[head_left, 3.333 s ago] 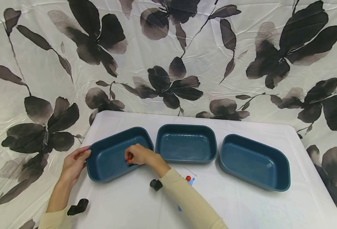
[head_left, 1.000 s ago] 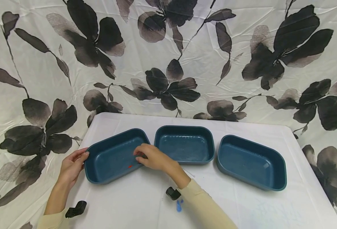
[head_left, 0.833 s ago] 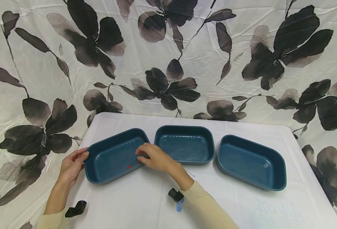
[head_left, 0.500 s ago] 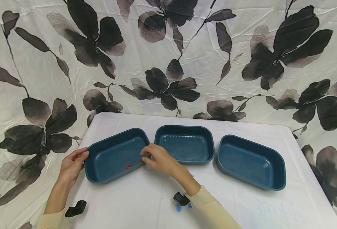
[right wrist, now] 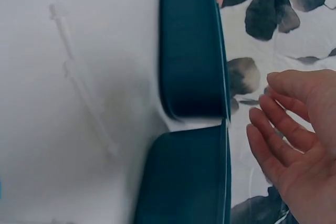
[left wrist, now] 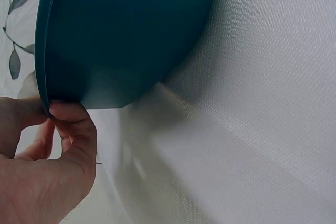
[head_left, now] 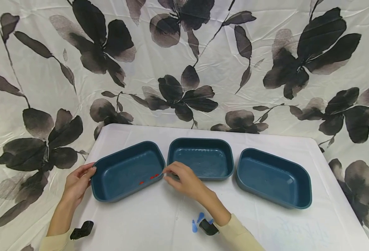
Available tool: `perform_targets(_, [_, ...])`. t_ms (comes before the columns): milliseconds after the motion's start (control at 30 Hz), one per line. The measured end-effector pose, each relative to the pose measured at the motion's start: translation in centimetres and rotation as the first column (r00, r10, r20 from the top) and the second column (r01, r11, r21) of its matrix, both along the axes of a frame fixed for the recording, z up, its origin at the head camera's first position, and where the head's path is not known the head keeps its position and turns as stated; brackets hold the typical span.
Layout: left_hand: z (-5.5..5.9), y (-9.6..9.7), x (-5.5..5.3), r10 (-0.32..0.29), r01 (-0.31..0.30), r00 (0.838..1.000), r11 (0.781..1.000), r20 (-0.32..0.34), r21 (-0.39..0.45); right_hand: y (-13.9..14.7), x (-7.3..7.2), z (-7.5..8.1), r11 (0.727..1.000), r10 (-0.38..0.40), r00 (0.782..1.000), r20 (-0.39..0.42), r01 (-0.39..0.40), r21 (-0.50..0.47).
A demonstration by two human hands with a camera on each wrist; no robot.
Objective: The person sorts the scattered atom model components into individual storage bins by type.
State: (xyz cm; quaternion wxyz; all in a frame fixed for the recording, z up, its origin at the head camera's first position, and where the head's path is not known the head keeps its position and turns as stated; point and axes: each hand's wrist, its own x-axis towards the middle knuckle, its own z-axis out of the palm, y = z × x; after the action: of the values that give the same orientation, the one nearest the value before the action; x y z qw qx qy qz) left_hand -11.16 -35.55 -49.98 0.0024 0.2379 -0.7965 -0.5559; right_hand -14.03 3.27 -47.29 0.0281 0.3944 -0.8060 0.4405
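Observation:
My left hand (head_left: 77, 179) pinches the left-end rim of the left dark teal plastic tray (head_left: 109, 179); in the left wrist view the thumb and fingers (left wrist: 73, 113) meet at that rim. Several small red pieces (head_left: 153, 177) lie inside this tray along its near side, their kind too small to tell. At the tray's right end, by the gap to the middle tray (head_left: 200, 179), hovers my right hand (head_left: 187, 179). Its fingers are loosely bent and apart, with nothing seen between them in the right wrist view.
Another teal tray (head_left: 273, 197) stands at the right. Several small blue drop-shaped pieces (head_left: 194, 226) lie on the white tabletop by the right wrist's black camera (head_left: 208, 227). A thin translucent stick-like thing (right wrist: 86, 90) lies before the trays. Floral cloth (head_left: 184, 62) hangs behind.
My right hand let go of red pieces in the left tray and drew back rightward, past its right end. More red pieces show in the tray. My left hand stayed on the rim.

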Motion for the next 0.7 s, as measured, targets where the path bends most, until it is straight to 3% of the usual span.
perform_targets(700, [0.0,-0.1,0.0,-0.013,0.013,1.0,1.0,-0.004,0.007,5.6,2.2,-1.4,0.992,-0.097,0.994,0.056,0.102,-0.077])
